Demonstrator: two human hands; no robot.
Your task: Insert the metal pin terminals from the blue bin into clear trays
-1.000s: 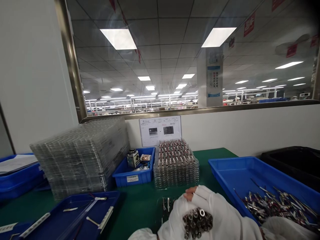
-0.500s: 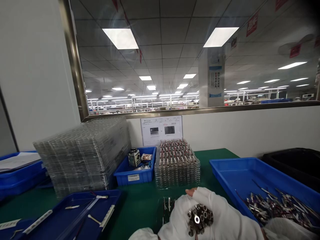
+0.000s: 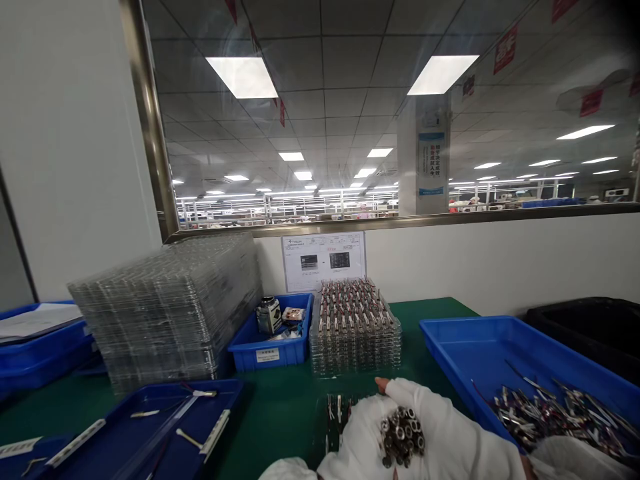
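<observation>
A bundle of small metal cylinders with ring-shaped ends (image 3: pixel 401 437) sits between my two hands at the bottom of the view, its round ends facing up. My left hand (image 3: pixel 353 433), in a white glove, wraps the bundle's left side. On the other side my right hand (image 3: pixel 445 427), also white-gloved, closes round it, one bare fingertip showing at the far end. The lower part of the bundle and most fingers are hidden. Just left of my left hand, partly covered by it, lies a clear tray (image 3: pixel 331 417) with several wired parts standing in it.
A blue tray (image 3: pixel 470 327) on the right holds many loose wired metal parts. Behind my hands stands a stack of filled clear trays (image 3: pixel 355 347). Left of it are a small blue bin (image 3: pixel 295 357), a tall stack of clear trays (image 3: pixel 160 320) and a dark blue tray (image 3: pixel 130 427).
The bundle has shifted slightly to the right and its ends have turned a little between my hands. Both hands still hold it; the trays have not moved.
</observation>
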